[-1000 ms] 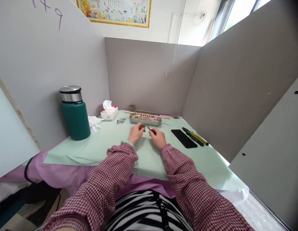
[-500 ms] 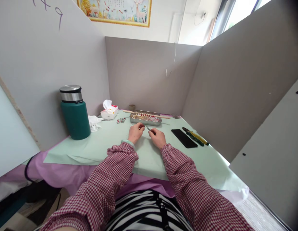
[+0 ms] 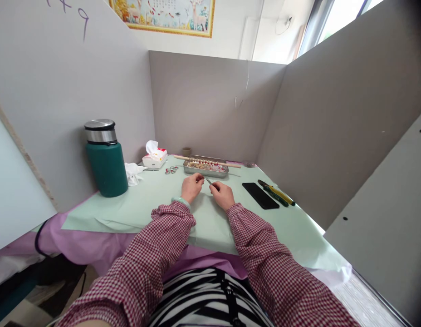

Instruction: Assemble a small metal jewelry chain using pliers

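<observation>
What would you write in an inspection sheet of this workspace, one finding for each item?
Surface: creased green cover over pink cloth.
Job's things: slim metal tool, tiny piece; metal tray of beads, wooden stick across it; small cluster left.
Clutter: green bottle, crumpled tissue, tissue pack left; flat black object, pliers right.
Hands: left hand pinches the piece, details unclear; right hand grips the tool.
Cables: dark cord-like loop, lower left; thin wire, back.
Surroundings: grey partitions around three sides; framed picture beyond.

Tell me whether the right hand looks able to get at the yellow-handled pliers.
Probably yes: only a flat black slab seems to lie between the right hand and the yellow-handled pliers, though that hand holds a slim metal tool.
</observation>
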Demonstrator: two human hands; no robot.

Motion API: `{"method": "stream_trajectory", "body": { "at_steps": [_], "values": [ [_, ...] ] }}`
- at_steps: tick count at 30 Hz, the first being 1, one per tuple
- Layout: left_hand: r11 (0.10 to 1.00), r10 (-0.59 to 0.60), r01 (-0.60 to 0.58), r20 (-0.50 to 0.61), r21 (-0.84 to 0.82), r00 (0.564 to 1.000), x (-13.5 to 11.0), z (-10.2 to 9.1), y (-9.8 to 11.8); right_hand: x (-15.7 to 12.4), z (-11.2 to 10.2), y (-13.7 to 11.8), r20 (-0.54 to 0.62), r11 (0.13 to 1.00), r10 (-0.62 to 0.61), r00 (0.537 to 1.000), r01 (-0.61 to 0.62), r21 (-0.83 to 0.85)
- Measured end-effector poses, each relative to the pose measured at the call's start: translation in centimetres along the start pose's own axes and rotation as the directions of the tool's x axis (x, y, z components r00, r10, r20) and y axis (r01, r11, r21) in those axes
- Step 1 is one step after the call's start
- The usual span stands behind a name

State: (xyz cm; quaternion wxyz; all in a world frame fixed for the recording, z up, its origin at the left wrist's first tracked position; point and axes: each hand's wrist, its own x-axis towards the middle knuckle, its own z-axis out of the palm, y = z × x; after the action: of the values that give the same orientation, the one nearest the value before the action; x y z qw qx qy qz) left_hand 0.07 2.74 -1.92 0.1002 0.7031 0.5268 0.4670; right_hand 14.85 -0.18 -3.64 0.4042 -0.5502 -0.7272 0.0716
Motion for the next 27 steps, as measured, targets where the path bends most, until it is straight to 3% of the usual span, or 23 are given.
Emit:
{"method": "stream_trajectory", "body": {
  "at_steps": [27],
  "values": [
    [0.975,-0.050,0.079,0.142,-0.209,0.989,-0.09,-0.55,0.75,0.00,-0.03,-0.03,-0.020,1.000,-0.001,1.000,0.001,0.004]
  ]
}}
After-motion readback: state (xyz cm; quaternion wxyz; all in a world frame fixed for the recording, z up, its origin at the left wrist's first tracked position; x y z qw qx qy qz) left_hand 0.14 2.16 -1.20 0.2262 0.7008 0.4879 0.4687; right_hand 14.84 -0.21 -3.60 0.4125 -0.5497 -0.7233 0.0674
